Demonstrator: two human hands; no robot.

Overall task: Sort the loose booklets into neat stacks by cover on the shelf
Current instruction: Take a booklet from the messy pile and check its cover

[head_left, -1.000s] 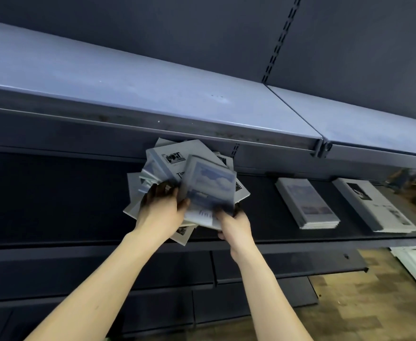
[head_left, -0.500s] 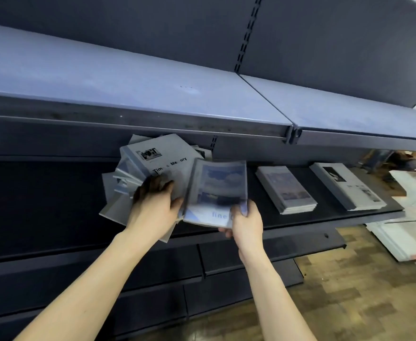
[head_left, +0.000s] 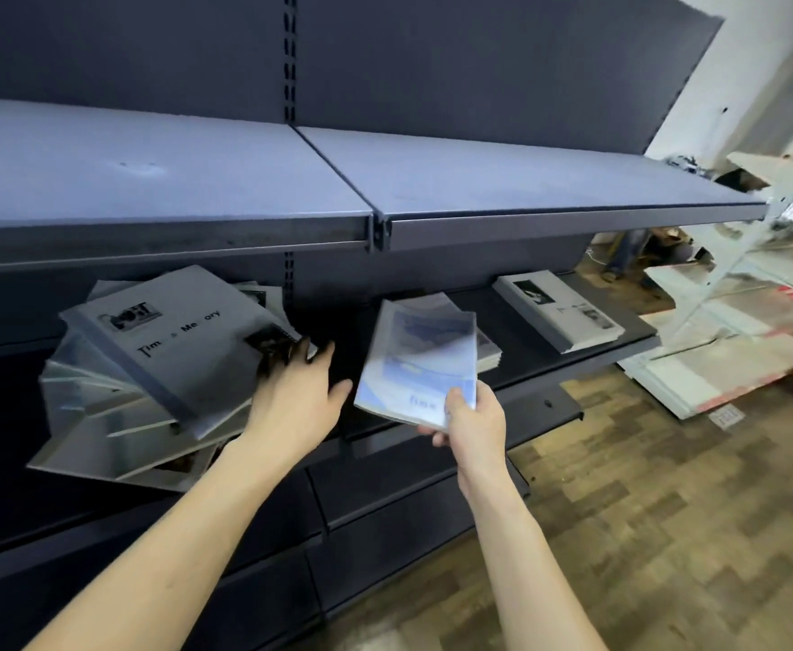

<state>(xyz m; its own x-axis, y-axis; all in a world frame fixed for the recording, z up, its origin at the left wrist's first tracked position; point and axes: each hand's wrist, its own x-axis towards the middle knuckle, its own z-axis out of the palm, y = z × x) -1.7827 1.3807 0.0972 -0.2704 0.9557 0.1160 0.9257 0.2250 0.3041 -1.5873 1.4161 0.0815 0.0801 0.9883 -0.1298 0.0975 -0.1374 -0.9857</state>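
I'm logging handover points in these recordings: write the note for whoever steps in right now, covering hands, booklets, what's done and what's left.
Right hand pinches a blue-cover booklet by its near corner, held in the air in front of the blue stack.
Left hand rests open on the loose pile, fingers at its right edge.
Done: the blue stack and a grey-cover stack lie neat on the shelf.
Left: set this booklet on its matching stack, then sort the fanned pile.
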